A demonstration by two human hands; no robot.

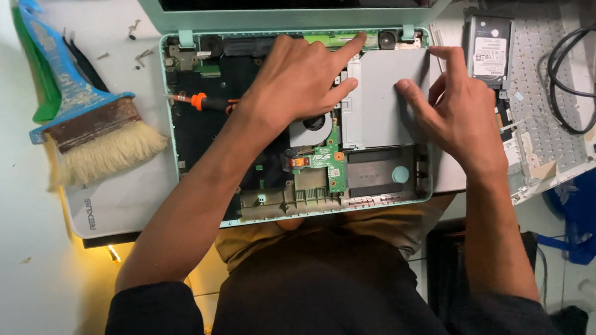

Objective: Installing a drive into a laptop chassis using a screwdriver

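An opened laptop base (176, 132) with a mint-green frame lies in front of me, its boards and parts exposed. A flat grey metal drive (382, 107) sits in the upper right bay. My left hand (294, 80) rests over the middle of the base, fingers spread, with the index fingertip at the drive's top left corner. My right hand (459, 110) touches the drive's right edge with thumb and index finger. An orange-handled screwdriver (205, 101) lies inside the base, partly under my left hand. A small green circuit board (328, 161) sits below the drive.
A wide blue-handled brush (88, 123) lies at the left on a white sheet. Loose screws (140, 55) sit near the base's top left corner. A hard drive (488, 50), a removed keyboard panel (543, 103) and black cables (575, 75) lie at the right.
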